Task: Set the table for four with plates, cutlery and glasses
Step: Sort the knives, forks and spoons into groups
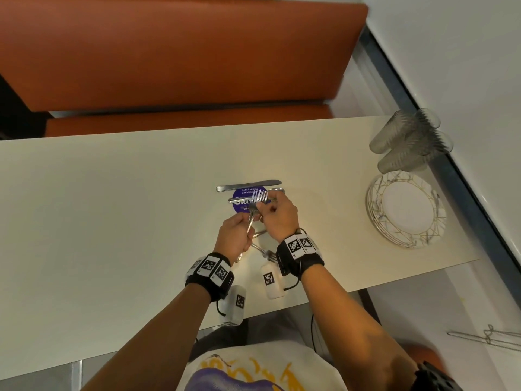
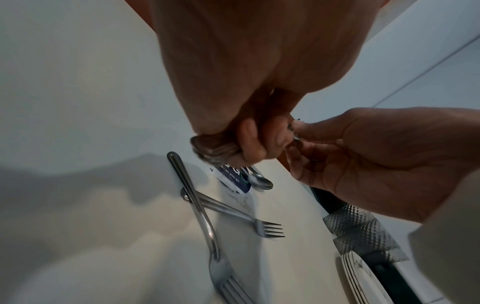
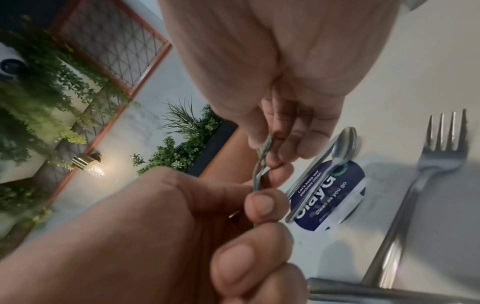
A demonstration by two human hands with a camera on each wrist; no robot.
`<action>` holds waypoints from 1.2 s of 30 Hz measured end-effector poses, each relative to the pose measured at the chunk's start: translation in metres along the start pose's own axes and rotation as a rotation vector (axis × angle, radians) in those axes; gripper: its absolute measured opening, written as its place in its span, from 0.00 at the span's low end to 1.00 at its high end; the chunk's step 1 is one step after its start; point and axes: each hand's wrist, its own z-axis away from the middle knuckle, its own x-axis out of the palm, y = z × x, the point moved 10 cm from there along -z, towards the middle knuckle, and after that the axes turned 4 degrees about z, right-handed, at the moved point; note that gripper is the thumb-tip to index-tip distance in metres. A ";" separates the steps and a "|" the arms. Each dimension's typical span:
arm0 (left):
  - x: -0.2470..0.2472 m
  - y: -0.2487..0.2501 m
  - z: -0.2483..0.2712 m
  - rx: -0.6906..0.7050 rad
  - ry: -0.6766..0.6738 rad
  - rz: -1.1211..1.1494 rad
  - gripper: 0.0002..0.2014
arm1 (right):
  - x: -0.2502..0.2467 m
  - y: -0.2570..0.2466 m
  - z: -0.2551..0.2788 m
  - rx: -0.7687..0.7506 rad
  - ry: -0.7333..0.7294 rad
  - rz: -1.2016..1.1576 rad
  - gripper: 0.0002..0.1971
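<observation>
Table [image 1: 112, 193]: a pale, smooth top is seen across the middle of the head view; steel is judged likely to slide on it.
Plates [image 1: 406, 208]: a stack lies at the right of the head view, not yet dealt out. It is judged heavy and breakable, best lifted by the rim with both hands or one plate at a time.
Glasses [image 1: 408, 139]: ribbed clear tumblers are grouped just above the plates, upper right. They are judged light, possibly slippery, best taken round the wall.
Knife [image 1: 248, 185]: it lies flat above the hands, centre of the head view. It is stiff and thin, best picked up by the handle.
Forks [image 1: 258, 200]: a bunch is held upright at centre, tines up. They are judged rigid, slick, and apt to fan out unless gripped at the handles.
Loose forks [image 2: 207, 205]: two lie crossed on the table, lower centre of the left wrist view.
Spoon [image 3: 342, 148]: it rests on a blue sticker [image 3: 332, 195], right of centre.
Left hand [image 1: 235, 235]: the fingers are clenched round the fork handles.
Right hand [image 1: 277, 215]: one fork near the tines is pinched between thumb and fingertips, judged to be drawn from the bunch.
</observation>
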 end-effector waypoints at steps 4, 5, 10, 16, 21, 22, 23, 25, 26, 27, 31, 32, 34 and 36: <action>0.001 0.002 -0.001 -0.003 -0.016 0.015 0.14 | -0.006 -0.007 -0.007 -0.060 0.013 0.053 0.18; 0.001 0.002 0.000 -0.011 -0.024 0.035 0.14 | -0.005 -0.009 -0.009 -0.076 -0.014 0.072 0.16; 0.006 0.001 -0.001 -0.010 -0.078 0.092 0.13 | -0.006 -0.007 -0.014 -0.090 -0.036 0.118 0.09; 0.011 -0.009 -0.004 0.011 -0.115 0.013 0.15 | -0.017 -0.007 -0.021 -0.066 -0.035 -0.021 0.09; -0.008 -0.015 -0.012 0.035 0.091 -0.318 0.16 | -0.031 0.025 -0.029 0.022 -0.080 -0.023 0.11; -0.013 -0.017 -0.013 0.028 0.119 -0.360 0.16 | -0.036 0.038 -0.031 0.047 -0.064 0.023 0.10; -0.016 -0.019 -0.013 0.024 0.140 -0.382 0.15 | -0.042 0.052 -0.033 0.069 -0.045 0.078 0.09; -0.021 -0.023 -0.013 0.011 0.164 -0.398 0.15 | -0.047 0.081 -0.033 0.134 -0.030 0.204 0.10; -0.023 -0.025 -0.013 0.009 0.171 -0.399 0.15 | -0.047 0.096 -0.033 0.171 -0.033 0.256 0.13; -0.024 -0.027 -0.013 0.007 0.176 -0.400 0.15 | -0.047 0.109 -0.033 0.200 -0.038 0.293 0.16; -0.023 -0.031 -0.015 0.008 0.187 -0.420 0.16 | -0.036 0.138 -0.033 0.280 -0.080 0.364 0.23; -0.022 -0.031 -0.015 0.012 0.184 -0.431 0.17 | -0.034 0.140 -0.033 0.279 -0.082 0.370 0.20; -0.020 -0.032 -0.017 0.029 0.175 -0.438 0.17 | -0.033 0.138 -0.036 0.253 -0.077 0.384 0.12; -0.019 -0.030 -0.018 0.053 0.172 -0.436 0.18 | -0.033 0.134 -0.038 0.220 -0.083 0.391 0.06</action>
